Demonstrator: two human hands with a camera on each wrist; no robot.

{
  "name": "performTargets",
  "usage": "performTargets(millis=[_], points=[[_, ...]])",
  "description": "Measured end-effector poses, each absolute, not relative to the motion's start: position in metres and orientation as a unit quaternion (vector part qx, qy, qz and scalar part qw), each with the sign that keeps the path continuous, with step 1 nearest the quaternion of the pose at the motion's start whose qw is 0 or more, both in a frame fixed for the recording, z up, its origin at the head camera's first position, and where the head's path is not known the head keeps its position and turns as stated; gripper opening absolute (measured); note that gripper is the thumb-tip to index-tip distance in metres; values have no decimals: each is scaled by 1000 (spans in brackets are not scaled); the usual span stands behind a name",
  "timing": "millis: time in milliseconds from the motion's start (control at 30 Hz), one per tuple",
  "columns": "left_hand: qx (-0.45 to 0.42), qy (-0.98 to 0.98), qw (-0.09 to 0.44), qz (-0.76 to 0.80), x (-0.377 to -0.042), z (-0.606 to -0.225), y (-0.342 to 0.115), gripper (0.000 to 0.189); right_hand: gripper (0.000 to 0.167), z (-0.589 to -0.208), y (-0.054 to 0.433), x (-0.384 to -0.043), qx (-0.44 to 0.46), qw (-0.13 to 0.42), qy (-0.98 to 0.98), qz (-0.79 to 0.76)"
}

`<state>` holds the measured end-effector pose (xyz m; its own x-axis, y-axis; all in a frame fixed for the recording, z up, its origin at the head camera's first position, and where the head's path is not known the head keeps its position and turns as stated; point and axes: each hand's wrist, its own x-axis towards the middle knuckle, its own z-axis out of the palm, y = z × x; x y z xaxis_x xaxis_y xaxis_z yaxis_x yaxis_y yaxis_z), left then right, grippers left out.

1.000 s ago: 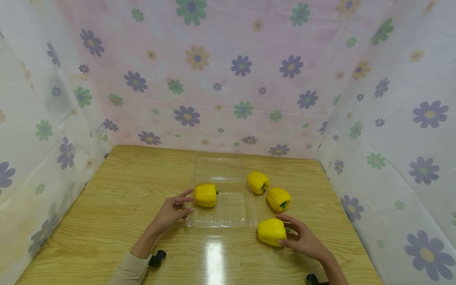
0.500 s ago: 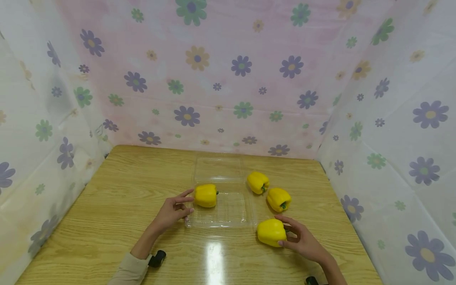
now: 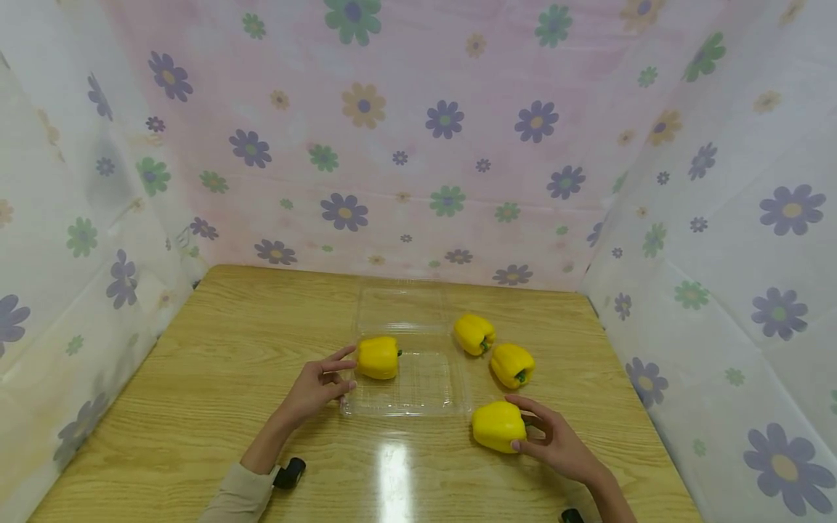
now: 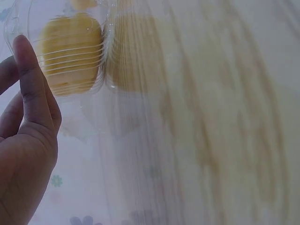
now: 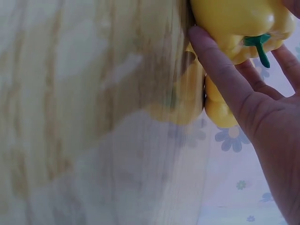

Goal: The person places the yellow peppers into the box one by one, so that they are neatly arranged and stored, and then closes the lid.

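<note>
In the head view, a clear plastic clamshell container (image 3: 418,396) lies with its lid (image 3: 402,305) folded back toward the far edge. One yellow bell pepper (image 3: 377,358) rests on its side in the left part of the base, its green stem pointing right. My left hand (image 3: 314,392) touches the container's left side with extended fingers and thumb; the left wrist view shows the thumb (image 4: 29,70) against the clear wall. To the right of the container, my right hand (image 3: 556,439) holds another yellow bell pepper (image 3: 497,427) by its stem end, thumb and fingers around it.
Two more yellow bell peppers, a farther one (image 3: 474,335) and a nearer one (image 3: 512,366), lie on the wooden table (image 3: 248,341) right of the container. Flower-print cloth (image 3: 405,145) walls the table at the back and both sides.
</note>
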<state>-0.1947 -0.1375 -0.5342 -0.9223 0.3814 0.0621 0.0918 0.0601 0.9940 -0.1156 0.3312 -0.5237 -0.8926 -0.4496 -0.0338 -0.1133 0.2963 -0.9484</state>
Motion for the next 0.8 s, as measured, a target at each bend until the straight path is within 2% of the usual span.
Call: performTargets(millis=[267, 600, 800], points=[[168, 723, 103, 662, -195, -534, -138, 40, 70, -526, 333, -116, -194, 136, 782, -577], [165, 717, 106, 669, -196, -537, -139, 41, 70, -527, 333, -115, -197, 85, 782, -584], [160, 718, 108, 668, -196, -536, -138, 42, 68, -530, 333, -116, -209, 74, 778, -588]])
